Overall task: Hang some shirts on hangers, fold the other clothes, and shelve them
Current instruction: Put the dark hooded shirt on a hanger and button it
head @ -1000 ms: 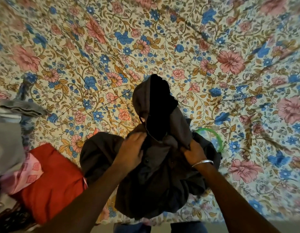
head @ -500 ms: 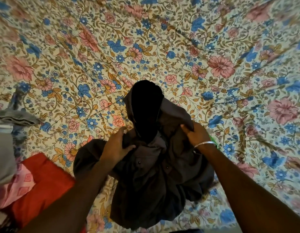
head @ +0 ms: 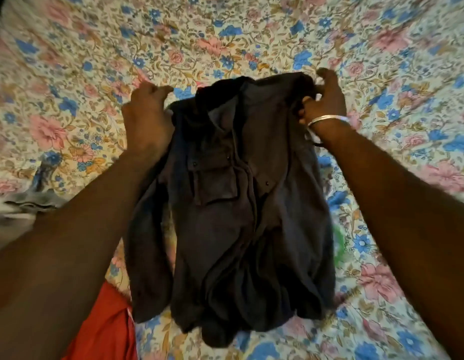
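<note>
At the left edge of the floral bedsheet (head: 277, 35): a blurred grey garment (head: 20, 206), crumpled, and at the near-left corner a red cloth (head: 103, 331), partly hidden under the left forearm. Next, the left hand (head: 145, 113), fingers curled over and gripping the left shoulder of a dark button-front shirt (head: 233, 203), knuckles up. In the middle of the bed: that shirt, front side up, chest pocket and buttons showing, collar toward the far edge, hem bunched toward the near edge, sleeves tucked in loose folds along its sides. Right of the collar: the right hand (head: 327, 97), a metal bangle (head: 327, 119) at the wrist, fingers clamped on the right shoulder seam, thumb hooked beneath. Just past the shirt's right side: a sliver of green (head: 338, 245), possibly a hanger, too hidden to say. Step in hand, by the look of it: spreading the shirt out by its shoulders, ahead of either hanging or folding. Next move, as a judgement: smoothing the bunched hem flat, then either reaching for a hanger and feeding it through the neck, or folding the sleeves inward; cannot tell which from here. Shelving not yet begun.
</note>
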### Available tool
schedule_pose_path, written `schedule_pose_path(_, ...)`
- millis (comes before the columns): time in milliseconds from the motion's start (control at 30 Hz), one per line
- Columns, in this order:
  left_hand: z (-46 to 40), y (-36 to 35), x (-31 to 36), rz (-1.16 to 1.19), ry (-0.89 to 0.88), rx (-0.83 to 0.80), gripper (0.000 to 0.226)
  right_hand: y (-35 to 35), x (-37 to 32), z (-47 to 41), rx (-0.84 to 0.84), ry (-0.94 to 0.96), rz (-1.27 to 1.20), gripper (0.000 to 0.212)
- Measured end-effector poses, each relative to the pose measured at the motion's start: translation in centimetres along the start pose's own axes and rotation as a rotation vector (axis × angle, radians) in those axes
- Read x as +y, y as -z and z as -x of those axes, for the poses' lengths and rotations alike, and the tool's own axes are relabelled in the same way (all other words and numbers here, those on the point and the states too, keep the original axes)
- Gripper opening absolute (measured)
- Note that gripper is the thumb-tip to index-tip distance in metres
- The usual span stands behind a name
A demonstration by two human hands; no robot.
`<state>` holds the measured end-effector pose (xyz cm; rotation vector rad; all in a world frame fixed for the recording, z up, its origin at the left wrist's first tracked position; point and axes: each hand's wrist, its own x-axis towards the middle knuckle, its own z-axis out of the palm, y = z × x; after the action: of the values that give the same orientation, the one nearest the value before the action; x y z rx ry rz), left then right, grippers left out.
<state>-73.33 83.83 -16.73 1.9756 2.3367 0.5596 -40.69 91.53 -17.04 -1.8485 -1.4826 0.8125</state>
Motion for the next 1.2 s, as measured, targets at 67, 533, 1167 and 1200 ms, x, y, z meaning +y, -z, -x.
schedule_pose_path(67, 3.3, -1.2, 1.4, 0.196, 0.063, 0.032, 0.039, -1.8, 1.7, 4.3, 0.041, 0.027, -0.038, 0.056)
schedule_pose_path(533, 43.6, -6.4, 0.7, 0.349, 0.519, -0.614, 0.053, -6.0, 15.4, 42.2, -0.059, -0.851, -0.461, 0.081)
schedule_pose_path(1167, 47.0, -3.0, 1.0, -0.007, 0.142, -1.362, 0.030, 2.4, 22.5, 44.0, -0.264, -1.021, 0.062, 0.033)
schedule_pose_path(1200, 46.6, -2.8, 0.7, -0.064, 0.116, -1.385, 0.029, 2.2, 22.1, 44.4, -0.190, -0.984, 0.041, 0.036)
